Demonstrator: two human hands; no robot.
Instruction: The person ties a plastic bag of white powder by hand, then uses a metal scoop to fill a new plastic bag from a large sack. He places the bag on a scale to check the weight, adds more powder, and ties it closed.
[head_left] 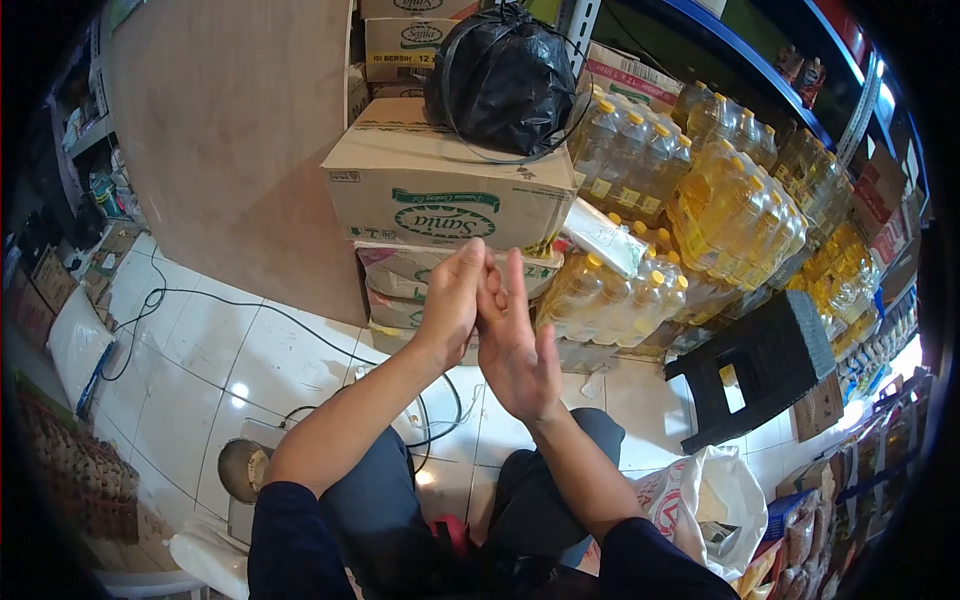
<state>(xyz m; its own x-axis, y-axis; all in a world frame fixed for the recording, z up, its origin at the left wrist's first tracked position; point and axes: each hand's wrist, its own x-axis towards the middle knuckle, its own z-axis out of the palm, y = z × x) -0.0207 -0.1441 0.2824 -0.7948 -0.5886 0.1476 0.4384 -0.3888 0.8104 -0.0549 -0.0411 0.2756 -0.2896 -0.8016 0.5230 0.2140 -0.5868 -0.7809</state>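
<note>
In front of my chest, my left hand (455, 305) meets my right hand (517, 360). The left fingers are curled in against the right palm, with the thumb pointing up; whatever lies inside them, if anything, is hidden. My right hand is held out with index finger and thumb stretched apart, and nothing shows in its grasp. Just beyond both hands stands a Sania cooking oil carton (450, 190), with a black plastic bag (505, 85) on top.
Shrink-wrapped oil bottles (735, 205) are stacked right of the cartons. A black stool (755, 370) lies tipped at right, above a white sack (715, 500). A black cable (260, 305) crosses the tiled floor; a metal pot (240, 470) stands at left.
</note>
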